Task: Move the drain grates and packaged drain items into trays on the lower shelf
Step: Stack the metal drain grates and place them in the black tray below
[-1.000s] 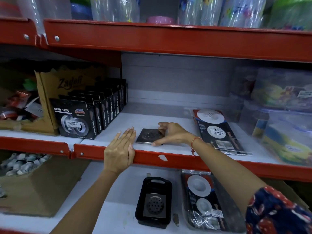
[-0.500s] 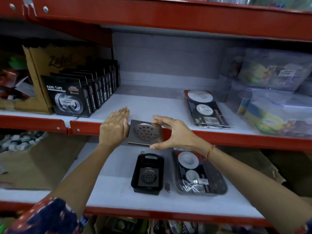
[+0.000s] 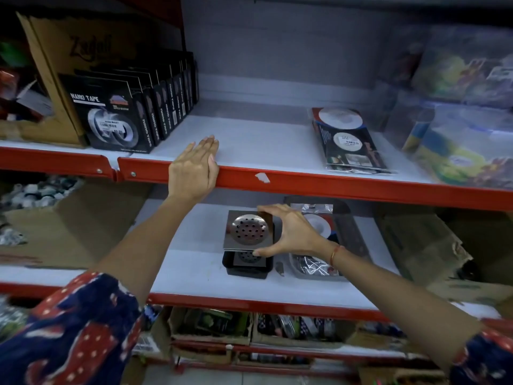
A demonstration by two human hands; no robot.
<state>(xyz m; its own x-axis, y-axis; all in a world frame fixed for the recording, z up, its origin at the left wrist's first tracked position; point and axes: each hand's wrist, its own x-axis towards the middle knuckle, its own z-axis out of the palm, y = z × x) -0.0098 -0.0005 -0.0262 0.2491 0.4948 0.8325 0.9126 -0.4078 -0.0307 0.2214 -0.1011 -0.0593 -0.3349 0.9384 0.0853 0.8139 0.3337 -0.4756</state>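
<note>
A square steel drain grate (image 3: 248, 230) hangs above the small black tray (image 3: 247, 270) on the lower shelf, pinched at its right edge by my right hand (image 3: 291, 234). Another grate (image 3: 248, 258) lies inside that black tray, mostly hidden. To the right, a grey tray (image 3: 358, 243) holds packaged drain items (image 3: 316, 222), partly behind my right hand. A stack of packaged drain items (image 3: 347, 140) lies on the upper shelf at the right. My left hand (image 3: 194, 168) rests flat on the upper shelf's red front edge, holding nothing.
Black nano tape boxes (image 3: 111, 118) stand in a row at the upper shelf's left, beside a cardboard box (image 3: 55, 65). Clear plastic containers (image 3: 466, 118) fill the upper right. Cardboard boxes (image 3: 63, 226) (image 3: 422, 245) flank the trays on the lower shelf.
My right hand has carried the grate from the upper shelf's edge down to just above the black tray. My left hand let go of the grate's side and stayed on the shelf edge.
</note>
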